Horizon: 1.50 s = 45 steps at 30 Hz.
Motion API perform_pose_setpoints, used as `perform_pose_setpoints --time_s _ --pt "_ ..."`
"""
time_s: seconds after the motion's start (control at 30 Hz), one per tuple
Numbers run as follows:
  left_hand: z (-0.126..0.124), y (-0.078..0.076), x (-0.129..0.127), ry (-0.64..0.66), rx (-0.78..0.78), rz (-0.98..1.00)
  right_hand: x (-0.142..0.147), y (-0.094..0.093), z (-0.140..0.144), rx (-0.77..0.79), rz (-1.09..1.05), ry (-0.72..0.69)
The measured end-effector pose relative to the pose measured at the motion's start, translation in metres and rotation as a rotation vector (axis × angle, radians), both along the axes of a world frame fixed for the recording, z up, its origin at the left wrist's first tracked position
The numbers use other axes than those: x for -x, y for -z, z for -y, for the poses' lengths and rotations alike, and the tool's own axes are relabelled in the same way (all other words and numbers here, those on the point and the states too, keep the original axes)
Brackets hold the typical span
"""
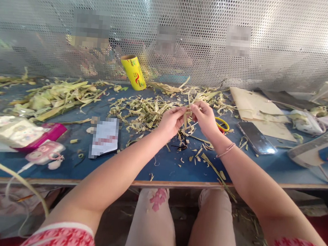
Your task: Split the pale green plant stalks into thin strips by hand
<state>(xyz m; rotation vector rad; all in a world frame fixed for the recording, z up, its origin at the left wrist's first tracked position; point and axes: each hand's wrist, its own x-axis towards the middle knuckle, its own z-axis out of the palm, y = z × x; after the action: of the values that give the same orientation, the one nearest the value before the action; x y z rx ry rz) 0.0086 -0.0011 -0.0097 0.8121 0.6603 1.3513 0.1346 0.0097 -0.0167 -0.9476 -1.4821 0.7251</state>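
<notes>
Over the middle of the table, my left hand [170, 120] and my right hand [205, 117] meet with fingertips close together. Between them is a thin pale-green strip of dried plant leaf [185, 120], pinched by both; part of it hangs down below the fingers. Just behind and beneath lies a loose heap of short curled leaf scraps [142, 111]. A yellow loop-shaped handle [223, 123] with a bit of red rests beside my right wrist, partly hidden by it.
A yellow cardboard tube [134, 73] stands tilted at the back. Longer leaf strips [57, 96] lie left. A blurred-screen phone [105, 137], a pink charging device [45, 152] and a dark phone [257, 138] lie around. Brown paper sheets [254, 104] are right; perforated metal [200, 34] rises behind.
</notes>
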Motion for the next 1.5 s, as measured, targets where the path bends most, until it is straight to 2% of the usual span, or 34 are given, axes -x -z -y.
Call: perform_pose_setpoints --time_s 0.17,0.43,0.63,0.93,1.07,1.23,1.5 --pt "-0.004 0.002 0.000 -0.052 0.015 -0.008 0.000 0.001 -0.004 0.037 -0.070 0.041" --pt "-0.002 0.006 -0.001 -0.103 -0.102 -0.155 -0.007 -0.001 -0.002 -0.137 0.232 0.214" --pt "-0.002 0.008 0.000 -0.122 -0.195 -0.284 -0.005 -0.009 0.006 -0.133 0.396 0.175" --pt "-0.002 0.007 0.000 -0.106 -0.138 -0.279 -0.005 -0.003 0.006 -0.268 0.361 0.092" --pt "0.001 0.005 0.001 -0.107 -0.107 -0.251 -0.003 -0.001 0.001 -0.226 0.312 0.082" --pt "0.002 0.003 0.000 -0.066 -0.045 -0.168 -0.001 -0.003 0.000 -0.118 0.164 0.000" --pt "-0.003 0.008 -0.003 -0.185 -0.070 -0.235 0.004 -0.001 0.003 0.001 0.091 -0.092"
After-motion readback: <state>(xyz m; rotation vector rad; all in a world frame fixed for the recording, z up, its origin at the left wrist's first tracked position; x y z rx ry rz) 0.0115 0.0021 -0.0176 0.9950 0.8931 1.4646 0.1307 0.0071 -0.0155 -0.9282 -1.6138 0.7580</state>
